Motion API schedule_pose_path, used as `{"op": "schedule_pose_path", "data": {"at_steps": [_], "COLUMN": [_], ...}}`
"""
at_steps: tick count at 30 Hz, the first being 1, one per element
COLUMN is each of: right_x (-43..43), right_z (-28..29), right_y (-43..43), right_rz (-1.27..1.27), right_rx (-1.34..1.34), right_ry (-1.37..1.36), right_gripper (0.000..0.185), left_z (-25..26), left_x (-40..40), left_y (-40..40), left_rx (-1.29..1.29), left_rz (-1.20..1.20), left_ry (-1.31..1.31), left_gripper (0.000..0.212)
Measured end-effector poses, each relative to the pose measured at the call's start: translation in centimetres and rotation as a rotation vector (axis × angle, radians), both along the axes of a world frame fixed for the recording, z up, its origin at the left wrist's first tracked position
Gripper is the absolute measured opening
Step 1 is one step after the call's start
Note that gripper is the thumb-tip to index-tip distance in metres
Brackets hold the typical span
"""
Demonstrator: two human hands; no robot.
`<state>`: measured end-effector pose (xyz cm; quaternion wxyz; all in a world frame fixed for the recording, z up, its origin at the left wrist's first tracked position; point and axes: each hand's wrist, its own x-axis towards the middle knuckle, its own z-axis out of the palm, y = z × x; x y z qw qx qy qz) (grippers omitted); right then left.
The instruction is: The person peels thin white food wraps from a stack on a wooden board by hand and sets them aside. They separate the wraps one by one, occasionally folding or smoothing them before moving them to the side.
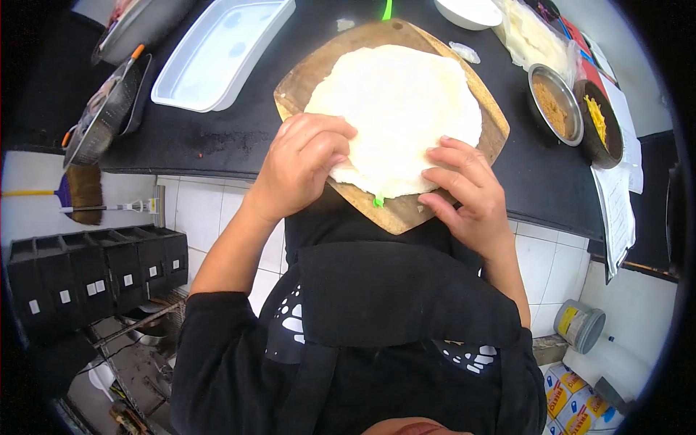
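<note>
A flat, roughly round white dough sheet covers most of a wooden board, which juts past the near table edge. My left hand pinches the dough's near left rim between thumb and bent fingers. On the right side, my right hand rests its fingertips on the dough. Its fingers are spread, and the thumb lies by the board's near right edge. A bright green piece pokes out under the dough's near rim. What lies beneath the dough is hidden.
On the black table, a white plastic tray stands left, beyond it a perforated metal colander. To the right are a metal bowl of brown crumbs, a dark bowl of yellow shreds, a plastic bag and papers.
</note>
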<state>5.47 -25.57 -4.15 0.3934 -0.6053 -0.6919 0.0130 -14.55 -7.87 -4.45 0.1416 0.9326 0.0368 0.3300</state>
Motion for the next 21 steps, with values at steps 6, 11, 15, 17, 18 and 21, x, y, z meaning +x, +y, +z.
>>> {"op": "schedule_pose_path", "data": {"at_steps": [6,11,15,17,18,21], "right_x": [-1.4,-1.9,-2.2,-2.3,-2.3,-2.7], "right_z": [-0.2,-0.4,-0.5,-0.6,-0.5,0.0], "right_y": [1.2,2.0,2.4,2.6,2.7,3.0], "right_rz": [0.016,0.035,0.008,0.008,-0.001,-0.025], "right_rx": [0.018,0.040,0.059,0.064,0.064,0.072], "right_ry": [-0.027,-0.049,-0.066,-0.064,-0.060,-0.063], "right_gripper": [0.034,0.034,0.033,0.033,0.034,0.034], "left_z": [0.3,0.7,1.1,1.2,1.3,1.8], "left_x": [0.5,0.2,0.0,0.0,0.1,0.8], "left_y": [-0.4,0.0,0.5,0.8,1.0,1.8], "left_rx": [-0.115,-0.122,-0.152,-0.137,-0.134,-0.046], "left_rz": [0.099,0.034,-0.047,-0.071,-0.067,-0.096], "left_ry": [-0.002,0.029,0.010,0.025,0.022,0.059], "left_gripper": [0.012,0.014,0.022,0.023,0.023,0.020]}}
